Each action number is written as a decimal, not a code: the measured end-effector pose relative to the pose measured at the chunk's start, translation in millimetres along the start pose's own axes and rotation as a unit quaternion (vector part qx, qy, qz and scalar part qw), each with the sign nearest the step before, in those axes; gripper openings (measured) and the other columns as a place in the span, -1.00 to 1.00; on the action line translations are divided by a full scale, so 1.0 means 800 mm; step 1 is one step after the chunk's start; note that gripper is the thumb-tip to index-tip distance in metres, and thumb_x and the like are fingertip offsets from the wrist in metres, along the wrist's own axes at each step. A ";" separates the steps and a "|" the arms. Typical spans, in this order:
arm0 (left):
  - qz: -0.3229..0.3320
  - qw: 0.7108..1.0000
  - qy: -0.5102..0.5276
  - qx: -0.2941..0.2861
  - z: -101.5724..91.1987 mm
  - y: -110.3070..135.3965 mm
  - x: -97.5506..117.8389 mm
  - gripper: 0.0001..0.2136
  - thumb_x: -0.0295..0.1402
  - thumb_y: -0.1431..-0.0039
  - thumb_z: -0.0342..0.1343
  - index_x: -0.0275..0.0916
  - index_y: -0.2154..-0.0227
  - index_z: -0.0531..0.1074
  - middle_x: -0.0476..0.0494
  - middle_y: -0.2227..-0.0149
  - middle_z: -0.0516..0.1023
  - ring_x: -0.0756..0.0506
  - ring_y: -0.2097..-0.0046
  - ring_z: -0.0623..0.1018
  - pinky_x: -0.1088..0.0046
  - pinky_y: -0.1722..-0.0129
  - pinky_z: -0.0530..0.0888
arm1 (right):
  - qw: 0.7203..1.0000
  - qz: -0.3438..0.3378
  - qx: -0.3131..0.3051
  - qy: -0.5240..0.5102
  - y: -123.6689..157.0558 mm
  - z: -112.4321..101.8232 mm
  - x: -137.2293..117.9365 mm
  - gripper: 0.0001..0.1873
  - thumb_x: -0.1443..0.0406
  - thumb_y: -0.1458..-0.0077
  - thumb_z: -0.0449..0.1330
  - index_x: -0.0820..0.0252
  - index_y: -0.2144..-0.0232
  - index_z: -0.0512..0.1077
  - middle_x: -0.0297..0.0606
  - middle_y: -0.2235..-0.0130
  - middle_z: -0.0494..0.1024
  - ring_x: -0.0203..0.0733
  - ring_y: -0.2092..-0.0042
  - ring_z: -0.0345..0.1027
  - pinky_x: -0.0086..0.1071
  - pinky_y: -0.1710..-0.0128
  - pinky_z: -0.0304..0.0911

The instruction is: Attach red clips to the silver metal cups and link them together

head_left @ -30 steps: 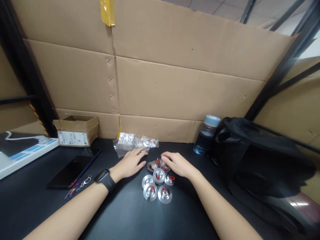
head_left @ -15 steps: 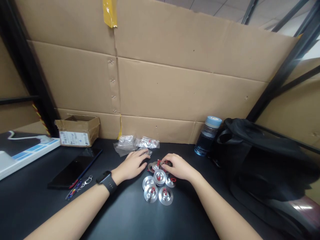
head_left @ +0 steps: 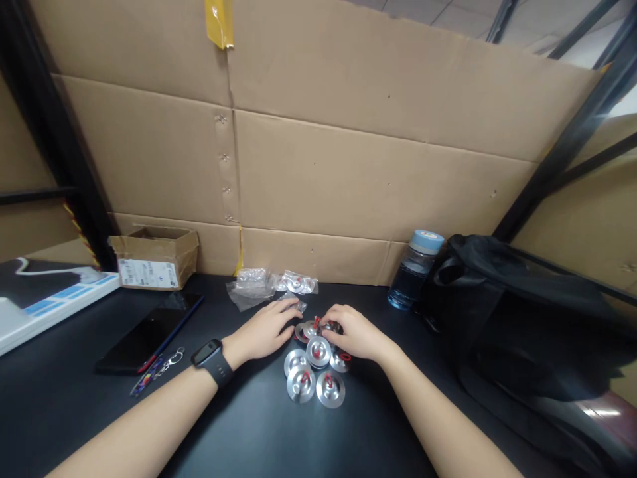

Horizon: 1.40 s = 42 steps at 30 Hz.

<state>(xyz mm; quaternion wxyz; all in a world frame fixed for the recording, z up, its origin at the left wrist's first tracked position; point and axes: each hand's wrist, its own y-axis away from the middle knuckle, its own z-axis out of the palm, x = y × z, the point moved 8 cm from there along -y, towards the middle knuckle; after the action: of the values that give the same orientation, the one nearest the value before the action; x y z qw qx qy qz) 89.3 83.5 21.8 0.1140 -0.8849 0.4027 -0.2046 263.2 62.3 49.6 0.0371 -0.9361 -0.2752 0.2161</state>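
Observation:
A cluster of silver finger cymbals with red loops lies on the black table, some overlapping. My right hand reaches over the back right of the cluster, its fingers bent round a finger cymbal that they partly cover. To the left, my left hand rests palm down with its fingers apart and holds nothing. Its thumb tip is close to the cluster's left edge. Just beyond its fingertips lies a small clear plastic bag.
Behind the hands are clear plastic packets and bagged silver discs. On the left are a cardboard box, a black tablet, a keychain and a power strip. A water bottle and black bag stand right.
The view has tilted very slightly. A little more of the small plastic bag shows beyond my left fingertips. Both hands and the cymbals stay almost in place.

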 end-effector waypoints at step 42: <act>-0.002 1.000 -0.001 0.004 -0.005 -0.001 0.006 -0.77 -0.41 -0.32 0.03 -0.15 0.01 0.43 -0.24 -0.28 0.35 -0.26 -0.27 0.38 0.09 -0.25 0.36 | 1.000 -0.014 0.003 -0.007 0.000 0.002 0.000 -0.86 0.26 -0.22 0.26 0.05 0.16 0.57 -0.24 0.11 0.54 -0.11 0.05 0.39 -0.24 -0.04 0.26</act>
<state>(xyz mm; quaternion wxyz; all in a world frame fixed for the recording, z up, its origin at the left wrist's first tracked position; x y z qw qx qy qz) 90.9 80.5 26.5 0.1170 -0.8854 0.4000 -0.2058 262.8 62.3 47.8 0.0407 -0.9303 -0.2882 0.2231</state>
